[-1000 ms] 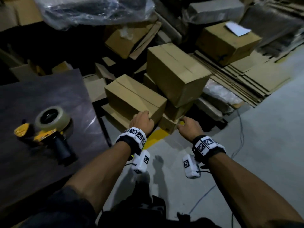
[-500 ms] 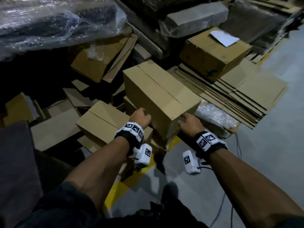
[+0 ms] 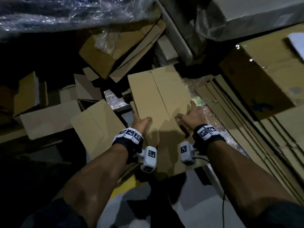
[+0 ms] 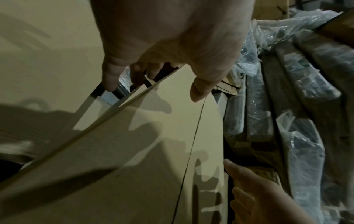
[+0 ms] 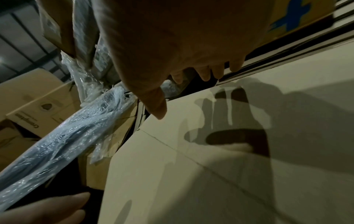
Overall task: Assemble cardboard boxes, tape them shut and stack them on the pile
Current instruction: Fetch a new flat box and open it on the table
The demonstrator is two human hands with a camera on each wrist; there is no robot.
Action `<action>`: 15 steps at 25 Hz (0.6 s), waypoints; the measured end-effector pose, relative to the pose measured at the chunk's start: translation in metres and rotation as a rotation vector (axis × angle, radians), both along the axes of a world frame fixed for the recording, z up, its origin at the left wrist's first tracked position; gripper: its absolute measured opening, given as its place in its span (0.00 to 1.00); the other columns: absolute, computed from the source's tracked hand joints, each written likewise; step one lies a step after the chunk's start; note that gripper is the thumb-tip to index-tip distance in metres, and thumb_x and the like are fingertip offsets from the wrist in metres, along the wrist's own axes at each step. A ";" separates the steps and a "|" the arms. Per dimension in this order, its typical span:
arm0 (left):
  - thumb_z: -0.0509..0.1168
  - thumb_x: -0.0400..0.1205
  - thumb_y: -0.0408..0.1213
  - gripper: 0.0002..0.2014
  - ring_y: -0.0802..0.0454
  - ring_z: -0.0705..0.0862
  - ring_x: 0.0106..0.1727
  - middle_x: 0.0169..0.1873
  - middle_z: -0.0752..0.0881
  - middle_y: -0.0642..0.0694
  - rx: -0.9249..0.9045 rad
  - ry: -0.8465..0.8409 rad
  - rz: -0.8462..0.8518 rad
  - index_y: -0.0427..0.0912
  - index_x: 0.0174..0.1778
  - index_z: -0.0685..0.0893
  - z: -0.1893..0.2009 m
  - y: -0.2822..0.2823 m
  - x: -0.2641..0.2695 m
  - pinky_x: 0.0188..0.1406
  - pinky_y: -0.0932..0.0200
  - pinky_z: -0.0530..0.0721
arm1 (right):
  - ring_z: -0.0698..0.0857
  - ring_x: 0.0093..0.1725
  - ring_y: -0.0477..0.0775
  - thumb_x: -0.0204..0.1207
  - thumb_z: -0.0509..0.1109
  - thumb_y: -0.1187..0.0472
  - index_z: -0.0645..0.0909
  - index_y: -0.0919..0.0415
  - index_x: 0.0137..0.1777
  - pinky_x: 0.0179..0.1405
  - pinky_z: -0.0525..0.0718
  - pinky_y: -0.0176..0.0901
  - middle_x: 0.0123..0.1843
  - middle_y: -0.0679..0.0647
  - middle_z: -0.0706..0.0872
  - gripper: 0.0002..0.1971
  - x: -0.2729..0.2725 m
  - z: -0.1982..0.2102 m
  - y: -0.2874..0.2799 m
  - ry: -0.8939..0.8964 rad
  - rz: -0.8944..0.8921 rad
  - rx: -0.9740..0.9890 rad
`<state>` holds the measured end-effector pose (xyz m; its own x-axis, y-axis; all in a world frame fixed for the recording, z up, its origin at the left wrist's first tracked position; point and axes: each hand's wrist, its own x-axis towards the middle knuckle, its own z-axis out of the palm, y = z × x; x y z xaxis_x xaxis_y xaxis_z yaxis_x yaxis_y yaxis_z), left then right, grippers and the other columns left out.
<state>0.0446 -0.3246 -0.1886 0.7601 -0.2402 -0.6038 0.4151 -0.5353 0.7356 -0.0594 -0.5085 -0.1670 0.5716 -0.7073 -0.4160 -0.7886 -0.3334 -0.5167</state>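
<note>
A closed brown cardboard box (image 3: 158, 96) with a centre seam lies on the pile of boxes in front of me. My left hand (image 3: 142, 116) is at its left edge, thumb over the top and fingers reaching straight down the side. My right hand (image 3: 187, 111) is at the right edge with fingers spread and fairly straight. In the left wrist view the left hand (image 4: 162, 45) hovers at the box (image 4: 153, 151) edge, its shadow apart from the thumb. The right wrist view shows the right hand (image 5: 182, 45) just above the box top (image 5: 229, 166).
Another closed box (image 3: 97, 127) lies lower to the left. Flat cardboard sheets (image 3: 246, 120) are stacked on the right under a large box with a blue mark (image 3: 263, 76). Plastic-wrapped bundles (image 3: 65, 12) lie behind. A yellow line (image 3: 126, 185) marks the grey floor.
I have leaned in over the pile, and the table with the tape dispenser has left the view. The box has gone forward and lies flatter. Both hands have loosened from its near corners.
</note>
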 end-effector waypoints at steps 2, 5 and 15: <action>0.70 0.81 0.42 0.46 0.38 0.65 0.79 0.83 0.58 0.41 0.002 -0.004 0.051 0.45 0.85 0.43 -0.012 -0.016 0.010 0.71 0.48 0.70 | 0.59 0.84 0.73 0.71 0.76 0.43 0.48 0.44 0.87 0.79 0.65 0.74 0.87 0.63 0.55 0.51 0.020 -0.009 -0.026 0.028 0.025 0.042; 0.76 0.74 0.36 0.50 0.38 0.71 0.75 0.78 0.67 0.37 -0.027 -0.030 0.105 0.41 0.84 0.49 -0.033 -0.029 0.020 0.65 0.53 0.73 | 0.58 0.84 0.73 0.70 0.76 0.40 0.44 0.43 0.88 0.79 0.63 0.75 0.88 0.63 0.54 0.54 0.042 -0.021 -0.049 0.074 0.065 0.052; 0.75 0.73 0.28 0.47 0.41 0.75 0.70 0.72 0.73 0.39 -0.053 -0.053 0.196 0.39 0.83 0.52 -0.046 -0.015 0.013 0.65 0.54 0.75 | 0.72 0.75 0.74 0.63 0.80 0.40 0.45 0.38 0.85 0.70 0.77 0.72 0.81 0.64 0.66 0.57 0.043 -0.022 -0.036 0.055 0.077 0.051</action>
<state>0.0580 -0.3393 -0.2346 0.8260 -0.1147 -0.5519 0.4672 -0.4084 0.7842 -0.0160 -0.5441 -0.1888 0.5987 -0.6388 -0.4831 -0.7894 -0.3685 -0.4911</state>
